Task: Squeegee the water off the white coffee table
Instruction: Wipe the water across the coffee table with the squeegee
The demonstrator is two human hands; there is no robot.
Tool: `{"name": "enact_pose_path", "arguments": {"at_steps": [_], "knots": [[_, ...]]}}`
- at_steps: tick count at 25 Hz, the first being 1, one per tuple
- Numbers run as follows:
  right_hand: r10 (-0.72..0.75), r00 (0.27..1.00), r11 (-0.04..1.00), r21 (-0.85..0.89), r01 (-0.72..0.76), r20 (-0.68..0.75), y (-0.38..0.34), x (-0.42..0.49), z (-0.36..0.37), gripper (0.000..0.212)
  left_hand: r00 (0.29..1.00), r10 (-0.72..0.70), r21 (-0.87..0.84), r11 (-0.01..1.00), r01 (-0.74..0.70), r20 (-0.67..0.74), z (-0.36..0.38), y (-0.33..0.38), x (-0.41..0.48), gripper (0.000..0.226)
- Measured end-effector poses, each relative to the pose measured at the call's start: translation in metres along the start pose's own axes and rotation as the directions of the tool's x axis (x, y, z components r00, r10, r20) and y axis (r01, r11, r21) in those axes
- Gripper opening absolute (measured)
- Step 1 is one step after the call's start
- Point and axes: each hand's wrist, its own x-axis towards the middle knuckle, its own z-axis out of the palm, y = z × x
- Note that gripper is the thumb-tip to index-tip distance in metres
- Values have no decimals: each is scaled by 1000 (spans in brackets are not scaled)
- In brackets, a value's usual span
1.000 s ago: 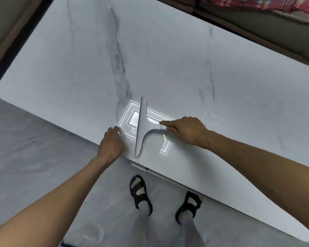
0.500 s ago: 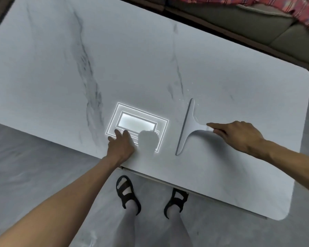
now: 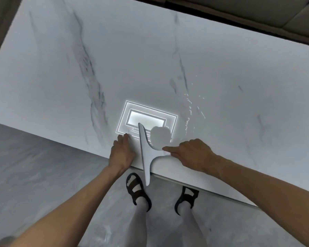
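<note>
A white T-shaped squeegee (image 3: 145, 154) lies blade-down on the white marble coffee table (image 3: 168, 59), its blade's near end hanging past the table's front edge. My right hand (image 3: 191, 154) grips its handle, index finger stretched along it. My left hand (image 3: 122, 151) rests on the table just left of the blade, fingers curled, holding nothing that I can see. Streaks and drops of water (image 3: 189, 111) glisten on the table to the right of the blade, beyond my right hand.
A bright reflection of a ceiling light (image 3: 146, 118) shines on the table by the blade's far end. My sandalled feet (image 3: 137, 189) stand on the grey floor under the front edge. A sofa (image 3: 275, 11) runs along the table's far side.
My right hand has swept the squeegee left and toward me, from the table's right part to the front edge beside my left hand; the blade's end now overhangs the edge. My left hand stayed.
</note>
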Motion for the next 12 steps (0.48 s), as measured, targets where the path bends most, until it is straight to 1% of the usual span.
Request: {"name": "enact_pose_path", "arguments": {"at_steps": [2,3,6,8,10,12], "knots": [[78,997,997,-21,-78,-23,36,-31,-5,40,997,62,72,995,-66,50,8,20,-5,58],[124,992,992,-33,-125,-25,54,-48,-9,40,994,78,83,993,-84,75,12,30,-7,59],[258,966,963,-76,-259,-22,101,-91,-23,41,987,93,66,993,-103,129,18,58,-10,48],[315,949,944,-106,-313,-3,119,-111,-33,42,987,92,19,995,-96,133,19,68,-11,43],[289,957,949,-135,-285,12,121,-118,-36,42,991,90,-35,996,-87,104,18,71,-11,41],[193,981,976,-109,-189,26,103,-108,-30,42,995,76,-79,994,-72,59,19,68,-11,41]]}}
